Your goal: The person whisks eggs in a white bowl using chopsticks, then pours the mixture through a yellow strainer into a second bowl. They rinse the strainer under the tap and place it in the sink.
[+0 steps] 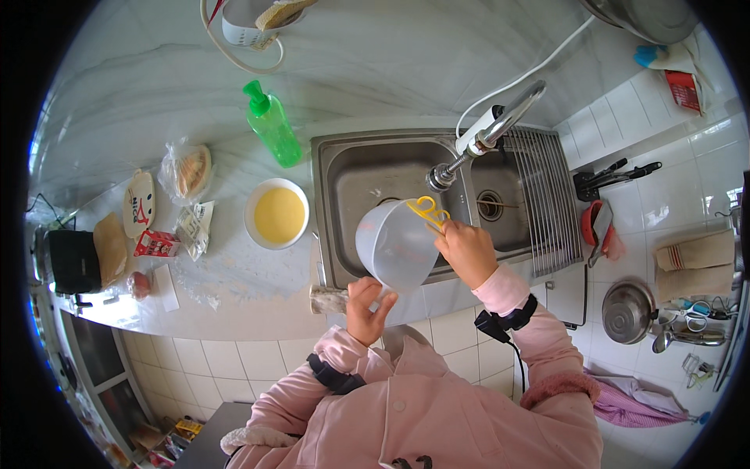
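A translucent plastic mixing bowl (404,252) is tilted over the front part of the larger steel sink basin (357,170). My left hand (366,311) grips its near edge, thumb and fingers pinched around what looks like a handle or rim. In my right hand (469,249) is a yellow plastic utensil (430,211) with looped shapes, held at the bowl's right side; its exact kind is unclear. Above them hangs the chrome faucet head (440,177). To the left, a white bowl (277,214) of yellow liquid stands on the counter.
A green pump bottle (274,126) stands behind the white bowl. Bagged bread (186,170), a red packet (157,243) and a folded grey cloth (328,299) lie on the counter. A roll-up drying rack (542,199) spans the right basin. Knives (621,173) stand in a holder farther right.
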Available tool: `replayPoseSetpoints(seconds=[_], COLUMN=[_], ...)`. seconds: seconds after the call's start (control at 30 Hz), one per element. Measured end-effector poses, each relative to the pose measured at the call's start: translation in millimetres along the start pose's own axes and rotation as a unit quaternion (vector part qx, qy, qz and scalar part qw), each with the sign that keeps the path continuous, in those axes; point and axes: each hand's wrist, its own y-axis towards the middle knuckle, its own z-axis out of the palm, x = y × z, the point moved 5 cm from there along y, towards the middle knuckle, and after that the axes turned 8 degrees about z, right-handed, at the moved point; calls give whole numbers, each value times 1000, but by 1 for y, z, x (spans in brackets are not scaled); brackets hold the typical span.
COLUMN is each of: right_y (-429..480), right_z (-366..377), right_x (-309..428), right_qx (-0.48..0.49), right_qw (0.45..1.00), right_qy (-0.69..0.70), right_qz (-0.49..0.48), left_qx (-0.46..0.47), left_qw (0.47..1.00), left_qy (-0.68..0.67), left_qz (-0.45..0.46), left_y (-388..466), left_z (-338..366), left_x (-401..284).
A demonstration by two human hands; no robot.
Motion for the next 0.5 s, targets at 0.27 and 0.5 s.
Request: replayPoseSetpoints(seconds=[0.27, 0.5], right_y=[-4, -15], right_z=[-4, -12], right_x=[-13, -36], right_qx=[18, -61], right_qw=[998, 996], right_qy=[49, 63], right_qz=[-47, 7], left_qx=[37, 226], left_qw=[982, 853], left_qy=[141, 421], left_qz=[120, 208], left_y=[26, 57], left_z=[-14, 7], left_x=[-10, -14])
